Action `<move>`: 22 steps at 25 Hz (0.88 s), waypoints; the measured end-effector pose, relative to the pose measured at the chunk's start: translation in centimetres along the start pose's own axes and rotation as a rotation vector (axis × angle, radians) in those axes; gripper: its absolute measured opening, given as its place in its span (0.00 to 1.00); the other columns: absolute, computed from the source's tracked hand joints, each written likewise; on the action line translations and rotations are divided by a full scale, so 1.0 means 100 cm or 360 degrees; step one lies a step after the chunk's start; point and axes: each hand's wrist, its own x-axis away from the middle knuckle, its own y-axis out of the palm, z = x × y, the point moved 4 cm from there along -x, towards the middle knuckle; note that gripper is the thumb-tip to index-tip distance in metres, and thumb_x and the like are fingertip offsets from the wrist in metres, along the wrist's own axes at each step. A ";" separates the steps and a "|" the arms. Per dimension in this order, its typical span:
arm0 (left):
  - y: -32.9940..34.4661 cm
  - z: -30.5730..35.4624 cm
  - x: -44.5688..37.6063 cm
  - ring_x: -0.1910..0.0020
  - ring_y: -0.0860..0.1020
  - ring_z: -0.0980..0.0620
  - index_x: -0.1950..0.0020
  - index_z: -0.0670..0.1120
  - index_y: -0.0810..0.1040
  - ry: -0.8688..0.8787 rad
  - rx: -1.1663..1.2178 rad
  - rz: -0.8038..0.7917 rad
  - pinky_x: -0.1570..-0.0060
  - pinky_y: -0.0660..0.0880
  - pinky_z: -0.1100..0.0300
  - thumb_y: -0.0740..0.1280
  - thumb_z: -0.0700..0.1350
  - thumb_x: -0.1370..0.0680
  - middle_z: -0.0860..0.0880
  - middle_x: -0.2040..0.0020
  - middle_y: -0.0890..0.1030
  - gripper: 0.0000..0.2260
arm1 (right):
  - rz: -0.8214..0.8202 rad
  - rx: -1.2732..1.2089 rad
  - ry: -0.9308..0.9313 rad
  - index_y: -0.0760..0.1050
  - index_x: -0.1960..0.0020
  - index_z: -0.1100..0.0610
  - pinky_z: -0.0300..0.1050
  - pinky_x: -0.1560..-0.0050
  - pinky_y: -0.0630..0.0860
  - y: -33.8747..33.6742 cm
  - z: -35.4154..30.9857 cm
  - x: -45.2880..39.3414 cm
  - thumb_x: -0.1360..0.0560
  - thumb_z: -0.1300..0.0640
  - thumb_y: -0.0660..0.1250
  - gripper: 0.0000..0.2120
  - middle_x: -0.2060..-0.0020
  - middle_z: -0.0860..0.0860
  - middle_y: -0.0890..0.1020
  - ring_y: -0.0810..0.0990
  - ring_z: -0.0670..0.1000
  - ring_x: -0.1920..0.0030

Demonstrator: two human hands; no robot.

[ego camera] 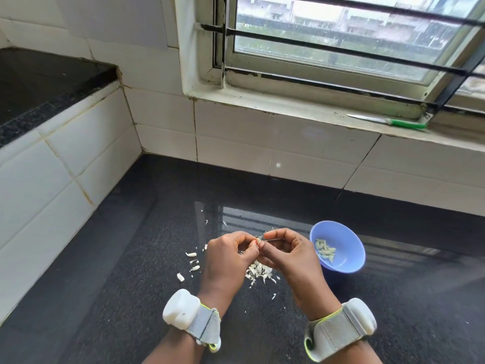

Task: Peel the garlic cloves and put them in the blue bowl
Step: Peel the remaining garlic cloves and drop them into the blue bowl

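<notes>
While your left hand (pixel 227 254) curls its fingers to pinch a small pale garlic clove (pixel 258 241), your right hand (pixel 287 252) pinches a thin strip of skin at the clove's tip, both raised above the black speckled stone counter (pixel 131 271). Papery white peelings (pixel 258 272) lie beneath. Just right sits the round blue plastic bowl (pixel 346 240) holding peeled cloves (pixel 325 250). A green-handled knife (pixel 388 121) rests on the windowsill. I cannot tell the clove's long axis.

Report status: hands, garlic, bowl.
Left hand and right hand both pinching one garlic clove above the peels. Blue bowl at right holds peeled cloves. Nothing in the way.
</notes>
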 end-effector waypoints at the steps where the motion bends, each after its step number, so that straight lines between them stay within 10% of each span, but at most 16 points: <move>1: 0.000 -0.001 0.000 0.65 0.78 0.60 0.60 0.49 0.83 -0.0016 0.0008 -0.0001 0.65 0.74 0.65 0.72 0.44 0.28 0.55 0.68 0.82 0.02 | -0.0003 0.0000 0.0007 0.80 0.55 0.62 0.48 0.56 0.82 0.000 0.000 0.000 0.31 0.67 0.75 0.07 0.62 0.59 0.84 0.84 0.53 0.60; 14: -0.005 -0.011 -0.002 0.69 0.75 0.58 0.63 0.46 0.80 -0.0092 -0.0125 0.0030 0.68 0.69 0.66 0.65 0.56 0.24 0.53 0.69 0.79 0.15 | -0.0013 -0.0380 0.0266 0.78 0.51 0.66 0.41 0.63 0.81 -0.003 0.006 -0.002 0.26 0.69 0.69 0.04 0.64 0.57 0.83 0.83 0.51 0.64; 22: 0.000 -0.003 -0.002 0.63 0.80 0.62 0.58 0.50 0.84 -0.0071 0.0128 -0.0001 0.59 0.77 0.64 0.72 0.45 0.27 0.56 0.63 0.83 0.01 | 0.0000 -0.0428 0.0211 0.78 0.52 0.66 0.40 0.61 0.81 -0.004 0.005 -0.004 0.28 0.70 0.69 0.05 0.63 0.58 0.84 0.84 0.52 0.62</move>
